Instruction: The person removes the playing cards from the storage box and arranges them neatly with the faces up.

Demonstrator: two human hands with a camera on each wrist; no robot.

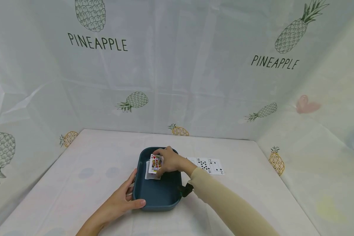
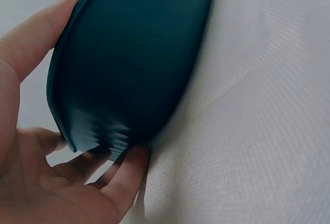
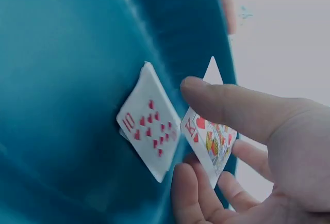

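Observation:
A dark blue tray [image 1: 159, 195] stands on the table. My right hand [image 1: 171, 160] is over its far part and pinches a king of hearts [image 1: 155, 163] between thumb and fingers, the card tilted. Beneath and beside that card, a ten of hearts [image 3: 150, 125] lies face up on the tray floor, with the edge of another card under it. My left hand [image 1: 120, 200] holds the tray's near left corner, thumb [image 2: 38, 41] at the rim and fingertips [image 2: 131, 164] against the outer wall.
To the right of the tray lies a row of face-up cards, among them a black ten [image 1: 204, 165] and a black two [image 1: 216, 166]; the right forearm partly covers the row. A white cloth covers the table [image 1: 247, 196]. Pineapple-print sheets [image 1: 194, 82] hang behind and at both sides.

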